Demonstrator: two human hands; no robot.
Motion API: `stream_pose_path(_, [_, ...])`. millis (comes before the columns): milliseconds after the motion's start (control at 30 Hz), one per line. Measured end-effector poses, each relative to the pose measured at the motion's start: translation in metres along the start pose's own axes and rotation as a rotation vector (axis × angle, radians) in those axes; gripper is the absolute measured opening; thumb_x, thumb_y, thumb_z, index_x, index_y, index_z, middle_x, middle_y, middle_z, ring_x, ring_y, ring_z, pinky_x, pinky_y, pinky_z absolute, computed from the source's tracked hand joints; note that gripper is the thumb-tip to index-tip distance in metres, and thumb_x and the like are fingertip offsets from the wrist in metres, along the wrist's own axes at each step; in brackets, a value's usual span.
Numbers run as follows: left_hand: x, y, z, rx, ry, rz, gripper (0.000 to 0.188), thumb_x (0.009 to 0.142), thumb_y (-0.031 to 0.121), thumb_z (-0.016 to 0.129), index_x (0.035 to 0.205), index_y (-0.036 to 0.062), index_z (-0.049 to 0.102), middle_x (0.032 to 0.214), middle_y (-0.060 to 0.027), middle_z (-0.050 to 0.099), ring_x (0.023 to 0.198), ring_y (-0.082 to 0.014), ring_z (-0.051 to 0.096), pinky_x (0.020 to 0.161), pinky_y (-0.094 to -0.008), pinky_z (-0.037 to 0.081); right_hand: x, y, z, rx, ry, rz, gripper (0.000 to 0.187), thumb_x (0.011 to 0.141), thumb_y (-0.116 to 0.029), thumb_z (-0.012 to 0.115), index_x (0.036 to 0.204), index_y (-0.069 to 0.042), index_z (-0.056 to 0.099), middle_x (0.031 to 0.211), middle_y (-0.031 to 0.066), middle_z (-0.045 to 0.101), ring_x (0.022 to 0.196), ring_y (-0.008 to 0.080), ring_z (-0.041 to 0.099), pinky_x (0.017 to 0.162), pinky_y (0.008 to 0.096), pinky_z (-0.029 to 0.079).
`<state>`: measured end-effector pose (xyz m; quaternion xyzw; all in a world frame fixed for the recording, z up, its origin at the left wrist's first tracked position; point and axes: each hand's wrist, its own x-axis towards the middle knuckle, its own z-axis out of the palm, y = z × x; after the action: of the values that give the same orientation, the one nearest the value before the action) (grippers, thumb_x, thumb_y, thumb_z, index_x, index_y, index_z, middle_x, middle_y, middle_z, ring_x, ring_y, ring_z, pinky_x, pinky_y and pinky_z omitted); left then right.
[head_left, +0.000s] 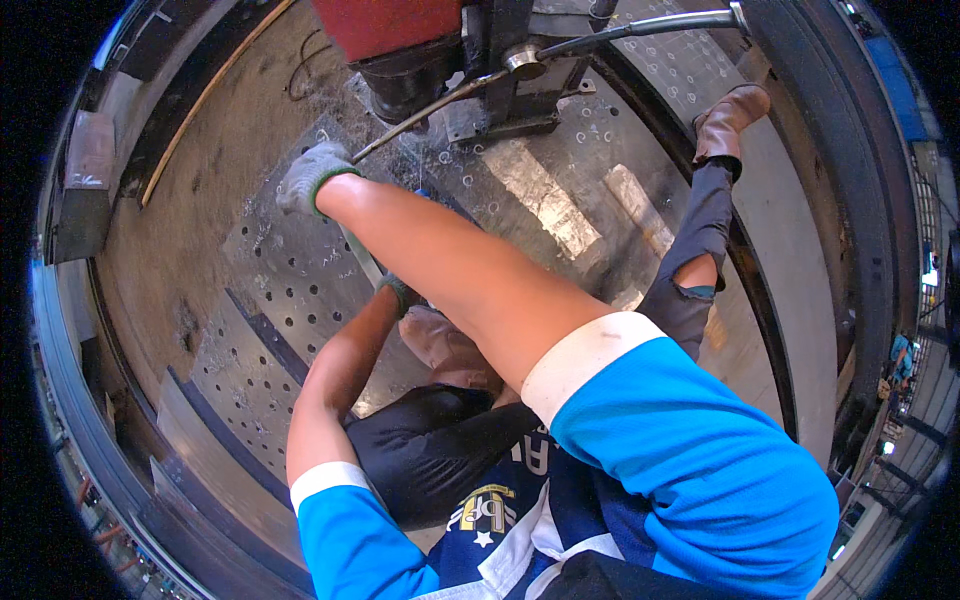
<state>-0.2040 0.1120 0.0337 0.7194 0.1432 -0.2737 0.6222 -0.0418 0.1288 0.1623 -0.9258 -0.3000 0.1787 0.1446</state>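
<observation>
My right hand (pixel 315 177), in a grey knit glove with a green cuff, is closed around the lower left end of a long metal lever (pixel 430 108). The lever runs through a round hub (pixel 524 62) on a machine with a red housing (pixel 390 25) and a dark lower part. My left hand (pixel 397 290), also gloved, is low beneath my right forearm, which hides its fingers. A pale narrow strip (pixel 362 255) shows beside it; whether the hand holds it is unclear. Under both hands lies a dark steel plate (pixel 330 265) with rows of round holes and chalk marks.
The machine's base (pixel 500 130) stands on the plate. Two pale, shiny flat patches (pixel 545 200) show right of it. My booted foot (pixel 730 120) is at the right, near a dark curved-looking beam (pixel 760 270). A grey box (pixel 85 190) sits at the far left.
</observation>
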Motion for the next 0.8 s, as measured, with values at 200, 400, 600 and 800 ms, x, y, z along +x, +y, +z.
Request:
stream_pose_path(200, [0.007,0.001,-0.001,0.01,-0.014,0.017,0.089,0.072,0.047,0.088,0.142,0.0045,0.053,0.135,-0.0192,0.064,0.124,-0.0311,0.062,0.107,-0.0428,0.048,0.008,0.006,0.002,0.004,0.032,-0.007,0.045,0.097,-0.044,0.05,0.124,-0.02,0.076,0.13,0.0099,0.072,0.121,0.0314,0.068,0.1,0.0507,0.049])
stream_pose_path(400, [0.01,0.0,0.0,0.012,0.003,0.05,0.09,0.072,0.047,0.087,0.143,0.004,0.052,0.136,-0.0198,0.063,0.126,-0.0318,0.061,0.108,-0.043,0.047,0.0,0.009,-0.002,0.003,0.074,-0.011,0.048,0.095,-0.048,0.053,0.118,-0.014,0.078,0.126,0.0128,0.073,0.119,0.0317,0.069,0.096,0.0496,0.052])
stream_pose_path(600, [0.008,0.008,-0.004,0.047,0.052,0.15,0.091,0.073,0.047,0.087,0.144,0.0036,0.051,0.138,-0.0205,0.063,0.128,-0.0325,0.06,0.109,-0.0432,0.047,-0.005,0.011,-0.01,-0.036,0.011,-0.12,0.041,0.095,-0.042,0.053,0.115,-0.016,0.078,0.123,0.0124,0.073,0.113,0.0325,0.07,0.094,0.0475,0.055])
stream_pose_path(800, [0.013,0.018,-0.002,0.047,0.061,0.232,0.092,0.073,0.047,0.087,0.145,0.0032,0.05,0.139,-0.0211,0.062,0.13,-0.0332,0.06,0.111,-0.0434,0.046,-0.003,0.021,-0.007,-0.055,-0.026,-0.08,0.042,0.096,-0.039,0.045,0.115,-0.017,0.075,0.124,0.0142,0.071,0.114,0.0387,0.067,0.095,0.0523,0.053])
